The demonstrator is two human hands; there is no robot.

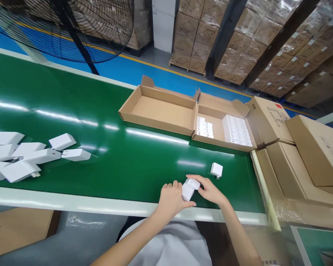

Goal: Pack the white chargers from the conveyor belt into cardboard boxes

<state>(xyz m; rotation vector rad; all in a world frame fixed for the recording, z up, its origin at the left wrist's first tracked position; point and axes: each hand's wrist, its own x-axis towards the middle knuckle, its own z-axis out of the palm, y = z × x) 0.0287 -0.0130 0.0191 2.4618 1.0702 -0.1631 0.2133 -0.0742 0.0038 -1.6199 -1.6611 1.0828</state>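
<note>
Near the front edge of the green conveyor belt [144,166], my left hand [173,197] grips a white block [187,191] from the left. My right hand [208,188] has its fingers closed round a second small white piece [193,183], which touches the top of the block. A white plug adapter [217,169] lies on the belt beyond my right hand, prongs toward me. Several white adapters [29,149] are heaped at the far left. Rows of white pieces [236,130] stand in the right open carton [224,145].
An empty open carton [158,111] adjoins the filled one on the belt's far side. Stacked brown boxes [302,155] stand at the belt's right end. A large black fan [100,29] is beyond the belt at upper left.
</note>
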